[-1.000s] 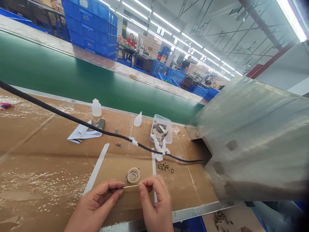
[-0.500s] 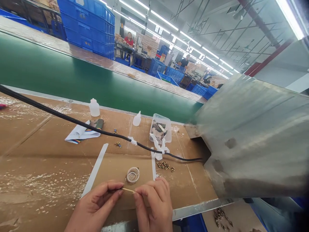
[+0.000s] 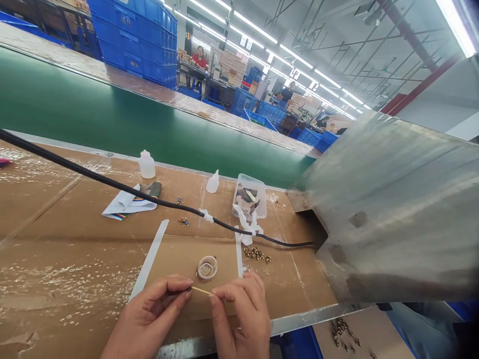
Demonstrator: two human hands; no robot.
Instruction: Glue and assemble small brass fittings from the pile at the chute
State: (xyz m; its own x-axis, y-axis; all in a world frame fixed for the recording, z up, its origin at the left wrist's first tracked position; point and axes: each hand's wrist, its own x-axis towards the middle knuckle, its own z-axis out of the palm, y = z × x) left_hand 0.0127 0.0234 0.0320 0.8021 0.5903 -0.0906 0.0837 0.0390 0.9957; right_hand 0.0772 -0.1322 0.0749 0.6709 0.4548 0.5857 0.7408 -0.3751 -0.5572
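Note:
My left hand (image 3: 155, 311) pinches a small dark piece, mostly hidden between thumb and forefinger, over the cardboard-covered table. My right hand (image 3: 241, 311) holds a thin pale stick (image 3: 202, 290) between thumb and forefinger, and the stick's far tip meets the dark piece at my left fingertips. Just beyond the stick stands a small round clear cup (image 3: 207, 268). Several small black-and-gold parts (image 3: 255, 254) lie in a group to the right of the cup.
A black cable (image 3: 112, 185) crosses above the table to a metal housing (image 3: 396, 214) at right. Farther back are two white bottles (image 3: 147, 164), a clear tub (image 3: 261, 199), folded cloth (image 3: 129, 203) and a green belt (image 3: 149, 124). People sit beyond.
My right hand has shifted slightly to the right, and more of the pale stick shows between the hands. My left hand has hardly moved.

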